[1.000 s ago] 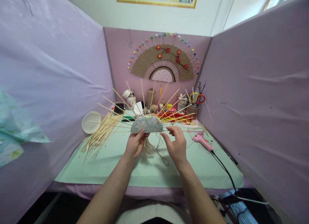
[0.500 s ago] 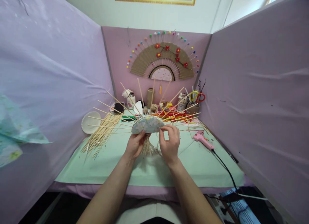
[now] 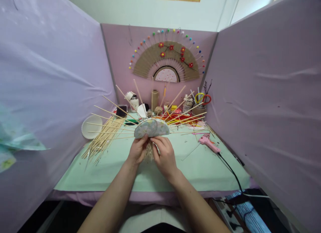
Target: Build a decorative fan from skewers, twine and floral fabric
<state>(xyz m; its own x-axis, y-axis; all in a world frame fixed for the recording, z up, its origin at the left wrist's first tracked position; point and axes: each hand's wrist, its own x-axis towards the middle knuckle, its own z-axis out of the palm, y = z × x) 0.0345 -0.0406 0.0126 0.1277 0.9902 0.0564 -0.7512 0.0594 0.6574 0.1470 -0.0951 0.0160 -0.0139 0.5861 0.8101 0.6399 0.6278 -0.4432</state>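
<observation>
My left hand (image 3: pixel 138 149) grips the lower edge of a fan frame, thumb in front, holding it up over the table. Pale floral fabric (image 3: pixel 145 128) covers its half-round base, and thin wooden sticks (image 3: pixel 110 113) spread out from behind like rays. My right hand (image 3: pixel 164 154) is closed in a pinch at the middle of the base's lower edge, close to my left thumb. A thin strand of twine curves over the fabric down to these fingertips. Beneath the base, between my hands, hangs a bundle of jute twine (image 3: pixel 148 152), partly hidden.
Loose sticks (image 3: pixel 105 136) and a white dish (image 3: pixel 91 127) lie left. A pink glue gun (image 3: pixel 208 144) with a black cord rests right. Behind are jars, a twine spool (image 3: pixel 154 98), red and yellow pipe cleaners and scissors (image 3: pixel 202 98). A finished fan (image 3: pixel 147 64) hangs on the back panel.
My right hand has moved left from the base's right corner to its lower middle, bringing the twine strand across the fabric. My left hand keeps its hold on the fan frame.
</observation>
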